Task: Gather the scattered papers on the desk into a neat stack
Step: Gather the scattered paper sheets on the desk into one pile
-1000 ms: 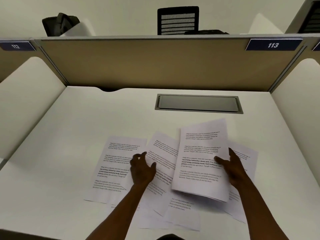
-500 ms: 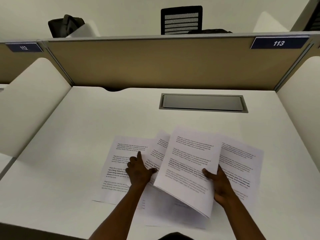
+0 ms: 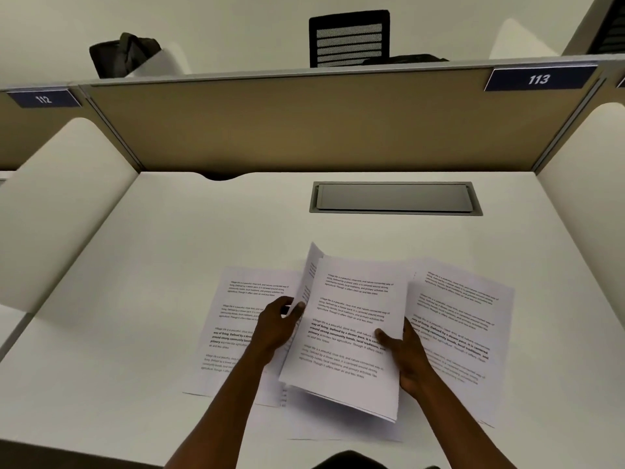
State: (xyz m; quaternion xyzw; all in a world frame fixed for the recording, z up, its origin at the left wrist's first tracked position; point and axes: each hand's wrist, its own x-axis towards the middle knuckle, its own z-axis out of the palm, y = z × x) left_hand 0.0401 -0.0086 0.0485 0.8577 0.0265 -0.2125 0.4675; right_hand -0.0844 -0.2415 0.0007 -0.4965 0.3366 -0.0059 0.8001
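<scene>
With my right hand point(image 3: 411, 362) pinching the raised sheets point(image 3: 351, 330) at their right edge and my left hand point(image 3: 275, 324) gripping a curled page point(image 3: 309, 275), the loose page point(image 3: 236, 319) lies flat leftward, long axis away, nearer left.

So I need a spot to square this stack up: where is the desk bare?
Bare desk runs left of the leftmost sheet to the white divider, and between the papers and the metal hatch. The near middle is crowded: both hands hold sheets over overlapping pages, another sheet at right.
</scene>
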